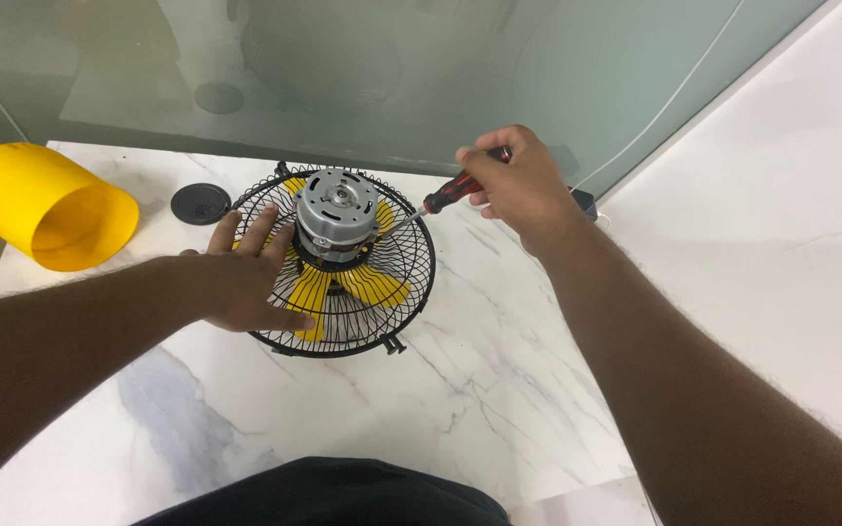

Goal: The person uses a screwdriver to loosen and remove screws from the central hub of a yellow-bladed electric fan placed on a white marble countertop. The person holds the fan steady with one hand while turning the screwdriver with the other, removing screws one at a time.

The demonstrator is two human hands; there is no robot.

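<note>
Left hand (246, 278) flat with fingers spread on black fan grille (411, 282), right hand (518, 185) fingers gripping red-black screwdriver (452, 191) beside grey motor (335, 216), yellow cylinder (46, 206) left of grille on marble desk (479, 390).

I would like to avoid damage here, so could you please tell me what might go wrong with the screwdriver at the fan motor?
The red-and-black-handled screwdriver, held in the right hand, meets the silver motor at a slant, so it may slip. A slip could reach the left hand, pressed flat on the black wire fan guard, or nick the yellow plastic blades.
</note>
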